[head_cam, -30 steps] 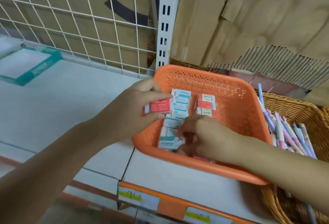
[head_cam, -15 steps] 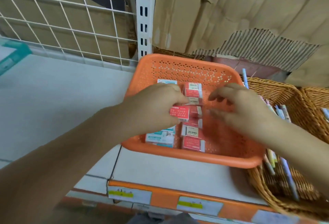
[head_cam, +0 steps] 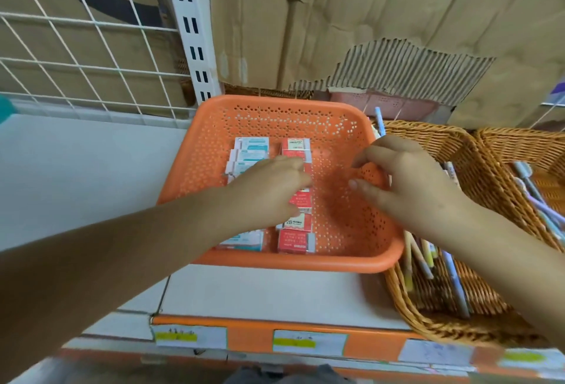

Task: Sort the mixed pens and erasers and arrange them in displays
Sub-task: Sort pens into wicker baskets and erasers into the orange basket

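Observation:
An orange perforated basket (head_cam: 345, 231) stands on the white shelf. In it lie a left column of teal-and-white erasers (head_cam: 251, 151) and a right column of red erasers (head_cam: 295, 241). My left hand (head_cam: 269, 191) is low over the middle of the red column, its fingers and thumb curled round a red eraser (head_cam: 301, 199) set into the row. My right hand (head_cam: 406, 182) hovers over the basket's right side, fingers loosely curled, holding nothing. Pens (head_cam: 452, 276) lie in a wicker basket (head_cam: 428, 139) to the right.
A second wicker basket (head_cam: 519, 139) with more pens stands at the far right. Torn cardboard (head_cam: 367, 32) forms the back wall, with a white wire grid (head_cam: 91, 62) to the left. Price labels (head_cam: 308, 342) line the shelf's front edge. White shelf surface (head_cam: 76, 185) lies left of the orange basket.
My left hand has carried the red eraser from the basket's left rim down into the red column. My right hand left the near erasers and moved to the right side.

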